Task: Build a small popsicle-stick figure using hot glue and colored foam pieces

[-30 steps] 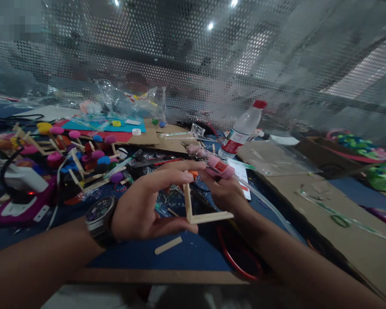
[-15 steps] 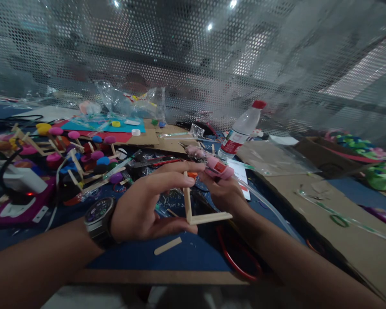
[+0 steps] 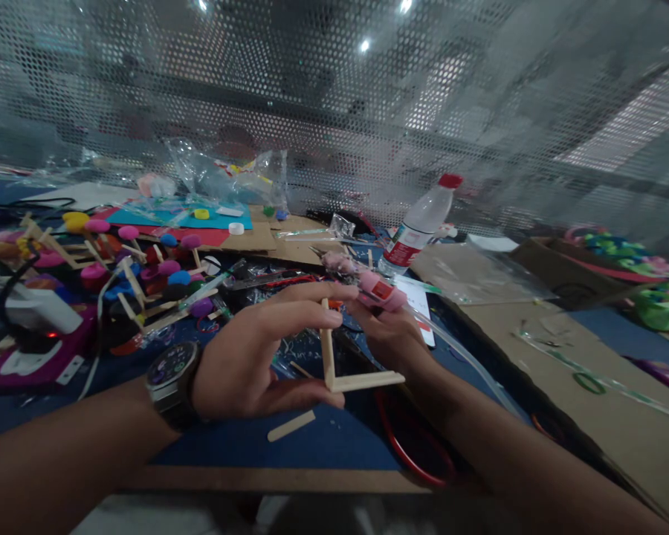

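Note:
My left hand (image 3: 245, 357), with a watch on its wrist, grips an L-shaped piece of wooden craft sticks (image 3: 368, 381). The thumb presses at the lower corner and a fingertip meets the top of the upright stick; the other stick points right. My right hand (image 3: 393, 338) is wrapped round a pink hot glue gun (image 3: 382, 290), its nozzle aimed to the left, above and behind the sticks. Part of its grip is hidden by the hand. A loose craft stick (image 3: 291, 426) lies flat on the blue table below my left hand.
Clay-ball and stick models (image 3: 167, 269) crowd the left, near a purple power strip (image 3: 50, 364). Behind stands a tilted-looking plastic bottle (image 3: 418, 227). Red-handled scissors (image 3: 409, 449) lie under my right forearm. Cardboard (image 3: 607, 357) and a box (image 3: 569, 267) are at right.
Both hands keep their grips and nearly the same pose. The stick piece and the left fingertips have shifted very slightly to the right.

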Demonstrator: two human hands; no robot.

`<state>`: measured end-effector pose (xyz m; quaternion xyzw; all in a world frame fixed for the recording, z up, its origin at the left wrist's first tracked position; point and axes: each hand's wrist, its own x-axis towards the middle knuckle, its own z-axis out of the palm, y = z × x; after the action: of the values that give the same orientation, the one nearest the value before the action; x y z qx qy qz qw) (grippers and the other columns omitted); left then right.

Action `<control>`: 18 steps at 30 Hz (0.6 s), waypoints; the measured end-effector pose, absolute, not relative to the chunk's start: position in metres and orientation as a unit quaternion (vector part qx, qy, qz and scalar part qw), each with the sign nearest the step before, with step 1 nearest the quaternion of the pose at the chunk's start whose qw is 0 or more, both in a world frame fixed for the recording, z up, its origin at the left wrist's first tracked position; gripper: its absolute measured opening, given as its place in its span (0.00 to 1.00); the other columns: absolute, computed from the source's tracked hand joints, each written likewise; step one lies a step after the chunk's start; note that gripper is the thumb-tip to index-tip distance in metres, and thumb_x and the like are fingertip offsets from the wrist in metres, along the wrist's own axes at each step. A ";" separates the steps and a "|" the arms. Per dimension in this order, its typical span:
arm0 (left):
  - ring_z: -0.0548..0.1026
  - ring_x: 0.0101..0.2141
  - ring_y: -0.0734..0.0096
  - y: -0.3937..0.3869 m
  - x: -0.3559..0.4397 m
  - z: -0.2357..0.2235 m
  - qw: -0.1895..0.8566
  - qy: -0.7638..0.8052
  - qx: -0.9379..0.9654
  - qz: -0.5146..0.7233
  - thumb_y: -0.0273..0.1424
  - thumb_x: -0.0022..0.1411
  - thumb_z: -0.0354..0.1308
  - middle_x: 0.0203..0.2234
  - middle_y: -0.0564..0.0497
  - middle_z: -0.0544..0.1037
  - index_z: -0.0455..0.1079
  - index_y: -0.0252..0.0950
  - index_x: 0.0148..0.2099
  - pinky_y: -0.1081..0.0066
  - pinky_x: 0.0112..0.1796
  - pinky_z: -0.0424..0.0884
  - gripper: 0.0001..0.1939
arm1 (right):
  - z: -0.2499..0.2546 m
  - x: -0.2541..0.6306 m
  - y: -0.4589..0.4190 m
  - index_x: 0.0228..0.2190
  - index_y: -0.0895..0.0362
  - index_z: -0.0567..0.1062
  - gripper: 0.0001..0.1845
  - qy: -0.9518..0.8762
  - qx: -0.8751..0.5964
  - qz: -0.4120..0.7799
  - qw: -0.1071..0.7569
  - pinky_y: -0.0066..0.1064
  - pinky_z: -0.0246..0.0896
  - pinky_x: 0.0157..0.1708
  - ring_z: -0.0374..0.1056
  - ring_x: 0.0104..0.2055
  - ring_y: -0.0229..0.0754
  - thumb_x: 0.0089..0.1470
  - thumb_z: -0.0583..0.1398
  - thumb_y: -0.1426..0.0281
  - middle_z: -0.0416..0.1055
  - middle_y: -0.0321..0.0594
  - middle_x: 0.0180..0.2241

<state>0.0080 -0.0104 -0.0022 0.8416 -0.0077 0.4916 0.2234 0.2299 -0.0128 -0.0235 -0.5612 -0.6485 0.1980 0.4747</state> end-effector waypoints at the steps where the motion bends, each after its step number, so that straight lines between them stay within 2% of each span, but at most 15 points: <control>1: 0.80 0.45 0.61 -0.011 0.008 -0.002 0.224 -0.005 0.842 0.491 0.31 0.55 0.74 0.62 0.34 0.71 0.58 0.41 0.65 0.61 0.45 0.81 0.40 | -0.023 0.230 -0.013 0.47 0.54 0.80 0.23 -0.651 -0.561 0.196 0.474 0.51 0.59 0.63 0.71 0.58 0.57 0.56 0.60 0.53 0.79 0.49 0.51; 8: 0.80 0.44 0.62 -0.010 0.008 -0.002 0.222 -0.012 0.843 0.489 0.30 0.54 0.75 0.62 0.33 0.71 0.59 0.40 0.64 0.62 0.45 0.81 0.41 | -0.019 0.228 -0.015 0.39 0.52 0.81 0.21 -0.650 -0.572 0.186 0.463 0.51 0.61 0.62 0.72 0.57 0.59 0.56 0.58 0.51 0.81 0.49 0.46; 13: 0.80 0.44 0.62 -0.010 0.008 -0.002 0.222 -0.008 0.842 0.492 0.31 0.55 0.75 0.62 0.35 0.71 0.59 0.43 0.64 0.61 0.45 0.81 0.40 | -0.019 0.228 -0.016 0.40 0.52 0.81 0.21 -0.654 -0.575 0.185 0.456 0.51 0.60 0.63 0.71 0.58 0.59 0.57 0.58 0.50 0.81 0.49 0.43; 18: 0.80 0.44 0.62 -0.010 0.008 -0.002 0.220 -0.011 0.844 0.490 0.30 0.54 0.74 0.61 0.33 0.71 0.59 0.40 0.64 0.60 0.47 0.80 0.39 | -0.021 0.229 -0.015 0.40 0.52 0.80 0.20 -0.647 -0.578 0.188 0.460 0.51 0.61 0.61 0.72 0.55 0.59 0.56 0.59 0.52 0.81 0.49 0.43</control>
<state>0.0082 -0.0102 -0.0020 0.8436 -0.0108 0.4900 0.2196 0.2294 -0.0147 -0.0212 -0.5777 -0.6472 0.1885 0.4602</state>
